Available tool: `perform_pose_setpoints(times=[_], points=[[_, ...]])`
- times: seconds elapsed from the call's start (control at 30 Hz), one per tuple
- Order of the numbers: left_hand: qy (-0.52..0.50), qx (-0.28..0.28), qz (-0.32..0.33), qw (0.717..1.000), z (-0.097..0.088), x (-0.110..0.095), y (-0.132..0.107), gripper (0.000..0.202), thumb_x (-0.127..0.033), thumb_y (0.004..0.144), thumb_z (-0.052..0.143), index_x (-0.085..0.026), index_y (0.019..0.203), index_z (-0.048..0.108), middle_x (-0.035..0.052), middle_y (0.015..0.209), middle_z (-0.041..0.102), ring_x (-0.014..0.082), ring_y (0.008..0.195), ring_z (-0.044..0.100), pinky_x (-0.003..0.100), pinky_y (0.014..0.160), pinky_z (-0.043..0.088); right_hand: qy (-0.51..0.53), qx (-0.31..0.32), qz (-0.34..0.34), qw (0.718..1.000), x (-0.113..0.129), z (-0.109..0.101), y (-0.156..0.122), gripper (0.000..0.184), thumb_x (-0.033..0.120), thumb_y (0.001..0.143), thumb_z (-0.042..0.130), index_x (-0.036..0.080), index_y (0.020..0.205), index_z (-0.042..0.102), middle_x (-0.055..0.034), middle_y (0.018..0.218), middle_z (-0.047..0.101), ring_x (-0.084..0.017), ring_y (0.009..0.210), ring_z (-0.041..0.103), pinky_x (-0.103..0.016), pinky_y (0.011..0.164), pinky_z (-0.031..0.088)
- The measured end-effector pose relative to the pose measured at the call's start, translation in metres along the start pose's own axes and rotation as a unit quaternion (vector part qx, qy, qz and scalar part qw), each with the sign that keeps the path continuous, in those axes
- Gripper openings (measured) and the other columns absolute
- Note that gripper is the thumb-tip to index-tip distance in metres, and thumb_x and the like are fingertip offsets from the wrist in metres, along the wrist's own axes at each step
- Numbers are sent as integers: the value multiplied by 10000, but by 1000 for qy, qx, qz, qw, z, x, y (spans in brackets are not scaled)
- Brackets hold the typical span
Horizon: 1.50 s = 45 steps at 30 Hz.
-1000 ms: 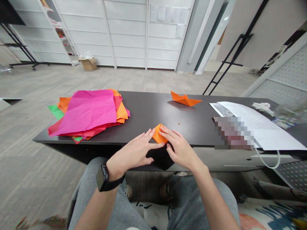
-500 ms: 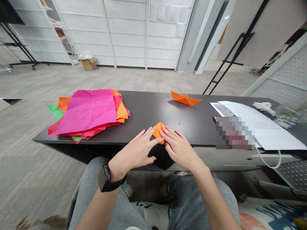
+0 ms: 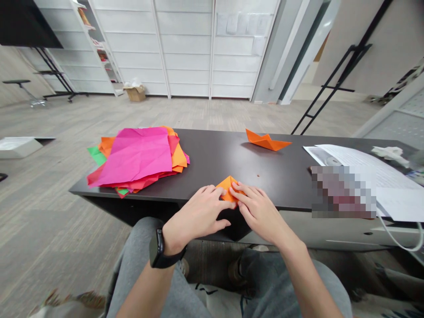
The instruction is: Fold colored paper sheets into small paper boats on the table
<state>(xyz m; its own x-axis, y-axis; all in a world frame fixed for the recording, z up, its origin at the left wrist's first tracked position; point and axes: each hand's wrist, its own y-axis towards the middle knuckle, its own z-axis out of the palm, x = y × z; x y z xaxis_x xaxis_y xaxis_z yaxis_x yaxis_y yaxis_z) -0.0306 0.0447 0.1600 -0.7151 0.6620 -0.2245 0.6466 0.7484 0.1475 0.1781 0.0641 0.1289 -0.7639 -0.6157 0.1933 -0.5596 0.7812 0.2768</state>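
A small folded orange paper (image 3: 228, 184) lies at the near edge of the dark table (image 3: 212, 161). My left hand (image 3: 200, 213), with a black watch on its wrist, presses on the paper's left side with fingers curled over it. My right hand (image 3: 260, 210) lies on the paper's right side, fingers stretched flat and pressing it down. Most of the paper is hidden under both hands; only its far corner shows.
A stack of coloured sheets (image 3: 137, 159), pink on top, lies at the table's left. A finished orange paper boat (image 3: 266, 141) sits at the far edge. White printed sheets (image 3: 364, 170) cover the right end. A black stand (image 3: 326, 88) leans behind.
The view has shifted, so everything sits a little further right. My hands have closed in over the orange paper, covering more of it, and my left fingers now curl on it.
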Motion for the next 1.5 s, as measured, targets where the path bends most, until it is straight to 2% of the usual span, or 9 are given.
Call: perform_pose_setpoints(times=[0.1, 0.23, 0.37, 0.5, 0.7, 0.83, 0.97, 1.3, 1.5], points=[[-6, -34, -13, 999, 1, 5, 6, 271, -388, 977, 531, -224, 1152, 657, 89, 1209, 644, 248, 1138, 605, 424, 1013, 482, 12, -20, -9, 1000, 1, 0, 1, 329, 216, 994, 419, 190, 1209, 667, -118, 1337, 655, -255, 1231, 595, -457, 1034, 445], [-12, -55, -32, 998, 12, 14, 13, 312, -261, 1032, 388, -179, 1186, 646, 121, 1423, 571, 240, 1353, 498, 428, 1142, 381, 24, -22, -20, 999, -3, 2, 2, 294, 215, 990, 445, 199, 1201, 650, -111, 1333, 653, -257, 1231, 587, -457, 1028, 434], [-34, -44, -61, 997, 20, 15, 17, 306, -249, 1024, 394, -152, 1144, 658, 158, 1463, 544, 261, 1390, 476, 460, 1172, 344, 43, -24, -7, 999, -6, 5, 2, 296, 232, 984, 448, 220, 1204, 646, -102, 1324, 658, -256, 1243, 581, -460, 1030, 433], [-102, -109, -104, 983, 21, 12, 20, 184, -228, 956, 534, -179, 1108, 625, 127, 1315, 652, 265, 1271, 582, 485, 1152, 369, 52, -83, 61, 993, -3, 10, 3, 408, 289, 927, 530, 224, 1328, 571, -127, 1433, 566, -282, 1315, 531, -499, 1073, 412], [-382, -214, -149, 887, 24, 18, 26, 366, -91, 772, 673, -206, 1109, 588, 69, 1165, 681, 216, 1035, 677, 364, 935, 529, 143, -127, 105, 976, -1, 12, 4, 511, 346, 883, 608, 221, 1372, 529, -121, 1315, 652, -294, 1226, 595, -547, 1115, 374], [-481, -226, -134, 836, 23, 21, 28, 244, -87, 756, 660, -184, 976, 619, 56, 1050, 694, 193, 924, 686, 303, 793, 538, 359, -160, 146, 908, -6, 4, 4, 350, 407, 941, 527, 210, 1210, 636, -96, 1091, 738, -243, 1020, 690, -397, 908, 549], [-494, -235, -92, 832, 17, 19, 26, 172, -69, 742, 657, -176, 877, 658, 46, 980, 677, 188, 964, 662, 303, 854, 520, 457, -141, 168, 862, -12, -2, 3, 316, 466, 915, 573, 204, 976, 738, -63, 912, 765, -215, 859, 709, -322, 774, 575], [-489, -232, -109, 834, 17, 20, 25, 145, -102, 734, 687, -170, 862, 677, 52, 965, 688, 192, 939, 663, 309, 846, 519, 495, -133, 152, 845, -15, -8, 2, 301, 492, 840, 685, 205, 871, 766, -52, 829, 748, -178, 674, 667, -299, 638, 571], [-524, -226, -124, 812, 15, 20, 24, 148, -122, 713, 711, -165, 850, 676, 54, 955, 699, 197, 928, 675, 305, 821, 526, 496, -108, 142, 850, -20, -5, 0, 299, 475, 883, 654, 208, 922, 783, -41, 807, 727, -153, 613, 630, -295, 633, 544]])
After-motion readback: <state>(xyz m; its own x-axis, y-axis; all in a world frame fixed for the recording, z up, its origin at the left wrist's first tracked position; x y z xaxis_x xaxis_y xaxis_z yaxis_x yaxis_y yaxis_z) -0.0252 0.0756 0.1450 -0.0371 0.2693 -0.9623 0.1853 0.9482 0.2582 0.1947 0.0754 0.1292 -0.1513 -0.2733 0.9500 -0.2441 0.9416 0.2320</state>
